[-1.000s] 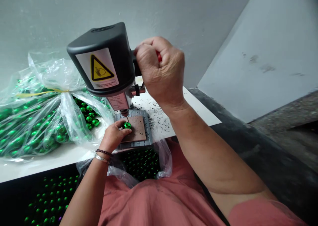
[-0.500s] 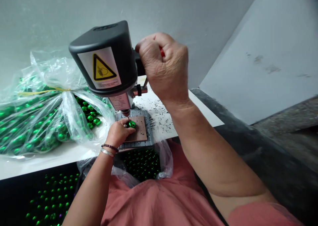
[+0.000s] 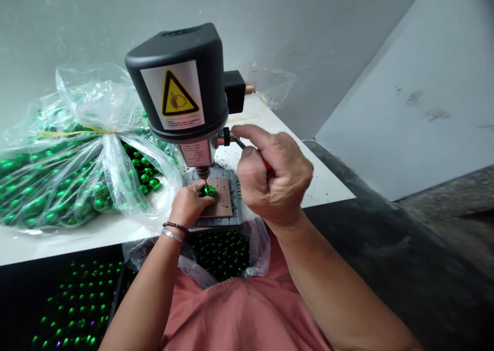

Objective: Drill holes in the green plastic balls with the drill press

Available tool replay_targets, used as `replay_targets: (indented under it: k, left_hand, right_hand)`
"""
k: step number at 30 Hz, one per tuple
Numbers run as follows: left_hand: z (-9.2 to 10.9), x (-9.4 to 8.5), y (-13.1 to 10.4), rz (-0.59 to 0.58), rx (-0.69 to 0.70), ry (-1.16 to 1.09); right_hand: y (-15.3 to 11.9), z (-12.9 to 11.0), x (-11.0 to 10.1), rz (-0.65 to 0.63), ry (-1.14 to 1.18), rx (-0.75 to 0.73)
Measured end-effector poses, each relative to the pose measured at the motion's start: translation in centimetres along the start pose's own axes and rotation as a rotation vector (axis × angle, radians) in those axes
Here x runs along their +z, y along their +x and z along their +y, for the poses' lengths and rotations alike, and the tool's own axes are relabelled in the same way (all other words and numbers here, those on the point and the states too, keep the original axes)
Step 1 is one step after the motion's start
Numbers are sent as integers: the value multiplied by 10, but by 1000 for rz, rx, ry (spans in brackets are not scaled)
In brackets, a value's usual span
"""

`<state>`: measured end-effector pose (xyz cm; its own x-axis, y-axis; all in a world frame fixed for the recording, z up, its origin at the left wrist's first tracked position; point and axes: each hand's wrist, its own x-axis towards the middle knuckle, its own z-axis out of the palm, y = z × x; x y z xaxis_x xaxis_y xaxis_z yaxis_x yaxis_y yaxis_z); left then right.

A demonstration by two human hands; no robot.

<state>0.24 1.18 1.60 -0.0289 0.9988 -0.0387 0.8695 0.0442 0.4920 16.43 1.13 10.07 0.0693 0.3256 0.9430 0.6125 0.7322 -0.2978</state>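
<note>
My left hand (image 3: 190, 204) pinches a shiny green ball (image 3: 209, 191) between thumb and fingers. The ball rests on a brown board (image 3: 222, 204) that lies on the grey base (image 3: 236, 207) of a small bench drill press (image 3: 177, 83). Right above the ball is the thin drill bit (image 3: 206, 179); whether its tip is in the ball I cannot tell. My right hand (image 3: 276, 176) is closed around the red-gripped feed lever (image 3: 269, 170) at the drill's right side, with its forefinger stretched toward the lever's hub.
A clear plastic bag (image 3: 77, 186) full of green balls, tied with yellow string, lies left on the white table (image 3: 23, 250). More green balls (image 3: 219, 250) fill a plastic-lined container below the table's edge. Another dark container (image 3: 77, 304) with balls stands lower left. Dark shavings surround the base.
My right hand has swung the lever down from beside the motor housing to near the hub's height. My left hand keeps holding the ball under the bit. The view has shifted slightly.
</note>
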Motion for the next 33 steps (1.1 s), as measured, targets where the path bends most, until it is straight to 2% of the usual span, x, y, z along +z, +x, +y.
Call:
replay_targets:
  k: [11,20,22,24,29,31,33]
  left_hand:
    - [2,-1,-2,9,-20,0]
    - [1,-1,-2,17,-43,-31]
    - [1,0,-2,23,-32,-47]
    - [0,1,-3,36,-28,-79]
    - [1,-6,-20,68,-84,-173]
    - [3,-15,-34,-10,-59,-196]
    - [4,-24,-48,-181,10,-235]
  right_hand:
    - [-21,2,4,51,42,-10]
    - [-43,5,5,10,48,-14]
    - [-34,3,6,54,24,-3]
    - [-14,0,7,91,-11,29]
    - [44,-5,13,-14,176,266]
    - [53,-5,15,-18,213,319]
    - [54,-4,17,-5,218,328]
